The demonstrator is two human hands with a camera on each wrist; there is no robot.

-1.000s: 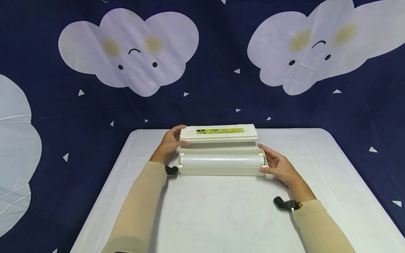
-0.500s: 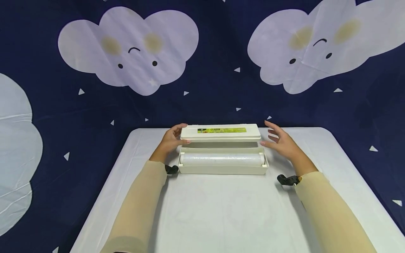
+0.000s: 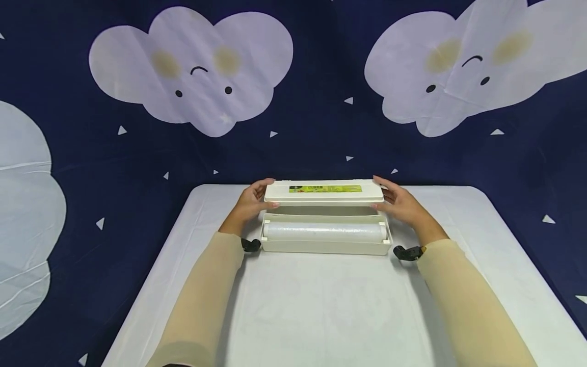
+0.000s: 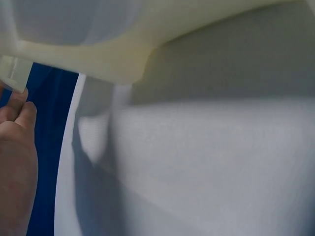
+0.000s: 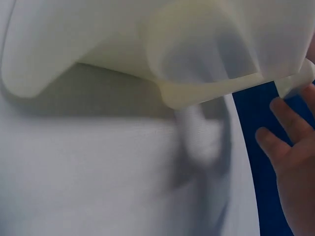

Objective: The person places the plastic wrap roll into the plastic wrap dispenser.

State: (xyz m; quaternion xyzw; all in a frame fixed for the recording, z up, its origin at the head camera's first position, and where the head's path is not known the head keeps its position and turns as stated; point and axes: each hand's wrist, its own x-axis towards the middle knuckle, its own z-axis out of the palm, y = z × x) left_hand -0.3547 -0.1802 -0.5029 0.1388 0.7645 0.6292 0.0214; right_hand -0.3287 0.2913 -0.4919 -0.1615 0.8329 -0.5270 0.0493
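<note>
1. Lid (image 3: 324, 191) first, in the head view: it is long and cream, with a green label (image 3: 325, 189) on top. It is held up over the back of the box (image 3: 325, 246), which sits on the white table (image 3: 321, 306), about midway across and toward the far edge. The left hand (image 3: 249, 205) grips the lid's left end, thumb under and fingers over the top edge. The right hand (image 3: 400, 203) holds the lid's right end, with its fingers only a little bent along that end. Inside the box lies a roll (image 3: 324, 232) of clear wrap, going from side to side. Both arms have tan sleeves (image 3: 202, 300), and a small black thing (image 3: 250, 245) sits at each wrist. Behind the table hangs a dark blue cloth (image 3: 321, 137) with white clouds that have faces.

2. Left wrist view: the picture is very close and blurry. The cream box (image 4: 98, 56) fills the top, and the table (image 4: 206, 167) is under it. The left hand (image 4: 17, 162) shows at the left edge, its fingertips (image 4: 17, 98) touching a small pale corner. How tight the grip is, I cannot tell from here.

3. Right wrist view: also close and blurry. The box (image 5: 147, 44) is at the top over the table (image 5: 98, 172). The right hand (image 5: 295, 162) is at the right edge, with straight fingers (image 5: 290, 118) just beside a pale corner piece.
</note>
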